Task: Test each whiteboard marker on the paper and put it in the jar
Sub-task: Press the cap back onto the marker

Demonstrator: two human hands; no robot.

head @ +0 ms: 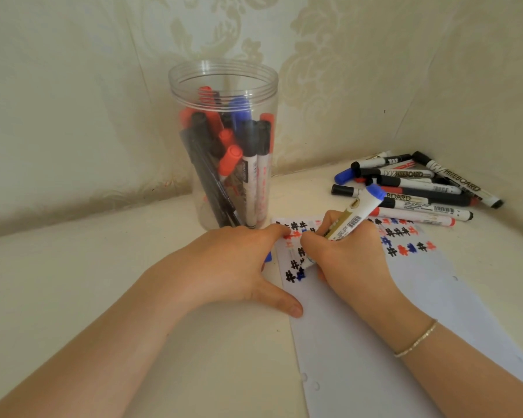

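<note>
While my right hand (349, 257) curls its fingers (311, 239) around the blue marker (352, 220), the tip sits on the paper (375, 342) just left of my knuckles, touching a fresh blue mark beside a black one. My grip is narrow, closed round the lower barrel; the marker slants up and to the right out of my fist, its blue end pointing toward the upper right of the frame. A thin bracelet (417, 342) circles that wrist.

My left hand (239, 267) lies flat at centre frame with straight, relaxed fingers, the fingertips (280, 230) pressing the paper's upper left corner and the thumb stretched along its left edge. A small blue piece (267, 257), likely the cap, peeks out beneath those fingers; I cannot tell whether I hold it.

Rows of black, red and blue test marks run across the top of the paper, which stretches down to the lower right of the frame.

Just above my left hand stands the clear jar (224, 82), upright and open, crowded with red, black and blue markers. At the right edge, well apart from the jar, lies a loose pile of markers (420, 188) against the wall (73, 86), on the pale table (58, 282).
</note>
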